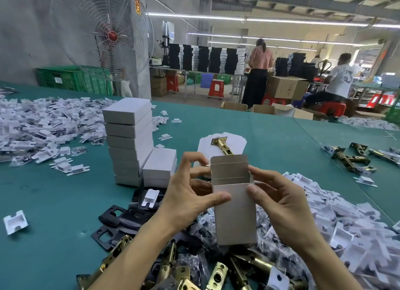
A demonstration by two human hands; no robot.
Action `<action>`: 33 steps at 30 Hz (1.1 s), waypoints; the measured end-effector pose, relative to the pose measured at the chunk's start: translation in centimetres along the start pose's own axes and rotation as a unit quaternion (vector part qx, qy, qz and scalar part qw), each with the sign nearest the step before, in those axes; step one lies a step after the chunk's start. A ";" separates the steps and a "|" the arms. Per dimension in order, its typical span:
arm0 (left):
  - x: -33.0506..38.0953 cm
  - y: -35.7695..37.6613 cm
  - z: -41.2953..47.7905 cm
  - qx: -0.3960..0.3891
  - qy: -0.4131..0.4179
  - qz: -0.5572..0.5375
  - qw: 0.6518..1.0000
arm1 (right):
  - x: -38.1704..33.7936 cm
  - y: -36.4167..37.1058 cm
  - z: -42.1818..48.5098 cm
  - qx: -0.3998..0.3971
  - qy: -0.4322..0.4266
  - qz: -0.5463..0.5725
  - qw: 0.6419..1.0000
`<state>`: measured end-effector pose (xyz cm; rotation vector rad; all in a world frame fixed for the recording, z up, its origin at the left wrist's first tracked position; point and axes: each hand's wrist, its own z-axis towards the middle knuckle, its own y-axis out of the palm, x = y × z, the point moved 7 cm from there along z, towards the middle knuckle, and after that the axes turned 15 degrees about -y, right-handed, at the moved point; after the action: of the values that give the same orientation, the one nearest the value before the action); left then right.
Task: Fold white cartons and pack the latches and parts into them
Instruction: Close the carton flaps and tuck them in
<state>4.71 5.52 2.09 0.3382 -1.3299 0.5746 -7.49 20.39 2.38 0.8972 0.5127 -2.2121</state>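
Two hands, left [190, 194] and right [281, 205], hold an open white carton [234, 211].

Teal-covered table [270, 134]: tall stack of closed white cartons [129, 142]; shorter stack [160, 168] beside it; white plastic inserts [43, 121] heaped left and right; black strike plates [116, 218]; brass latches [348, 157]; flat carton blanks [229, 142].

Two bare forearms, rising from the lower edge of the frame toward the centre. No sleeves, gloves, rings or watch in sight. Left hand [190, 194] and right hand [279, 205] uncovered, fingernails short and plain.
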 end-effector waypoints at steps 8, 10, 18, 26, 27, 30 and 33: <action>-0.8 0.5 0.1 -0.015 -0.023 0.064 0.998 | 0.2 0.2 0.1 -0.097 0.029 -0.064 0.993; -0.9 0.9 0.0 -0.037 -0.027 0.075 0.996 | 0.1 0.3 0.1 -0.109 0.030 -0.060 0.992; -0.9 2.6 -0.3 -0.091 -0.054 0.066 0.992 | -0.3 0.2 0.2 -0.149 0.025 -0.084 0.985; -0.5 0.7 0.1 -0.024 -0.052 -0.018 0.998 | -0.9 -0.2 0.4 -0.145 -0.001 -0.121 0.982; -0.5 0.7 0.2 -0.028 -0.053 -0.013 0.998 | -1.1 0.1 0.5 -0.133 -0.012 -0.099 0.986; -0.5 0.6 0.2 -0.031 -0.054 -0.020 0.998 | -2.1 0.3 0.8 -0.093 -0.059 -0.060 0.992; -0.7 0.6 0.2 -0.030 -0.064 -0.053 0.996 | -2.3 0.6 0.8 -0.078 -0.058 -0.007 0.995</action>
<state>4.11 5.76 1.40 0.3985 -1.4395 0.4288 -6.20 20.61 4.55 0.6823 0.6290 -2.1879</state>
